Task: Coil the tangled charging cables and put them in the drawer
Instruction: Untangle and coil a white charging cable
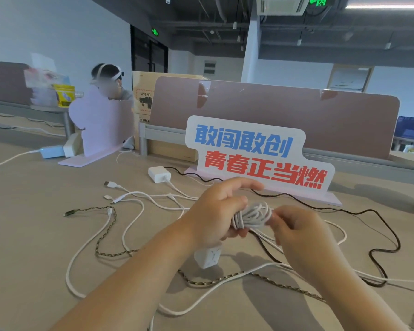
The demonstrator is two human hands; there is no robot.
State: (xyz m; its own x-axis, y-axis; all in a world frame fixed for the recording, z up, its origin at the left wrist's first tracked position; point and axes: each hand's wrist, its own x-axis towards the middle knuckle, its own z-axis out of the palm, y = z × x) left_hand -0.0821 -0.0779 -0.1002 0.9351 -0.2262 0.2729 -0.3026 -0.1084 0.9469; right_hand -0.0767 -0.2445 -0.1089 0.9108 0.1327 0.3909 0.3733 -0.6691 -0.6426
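Note:
My left hand (215,211) grips a bundle of coiled white cable (252,215) above the desk. My right hand (296,231) pinches the right end of that bundle, fingers curled on it. A white cube plug (207,256) hangs just under my left hand. Loose on the desk lie white cables (134,211), a braided dark-and-tan cable (101,235), and a black cable (378,237), all crossing one another. A white charger block (158,173) sits further back with a cable in it. No drawer is in view.
A sign with blue and red characters (256,154) stands behind the cables. A brown desk divider (285,115) runs across the back. A lilac cut-out stand (101,125), a blue and a cream box (58,149) sit at the left. A person sits beyond.

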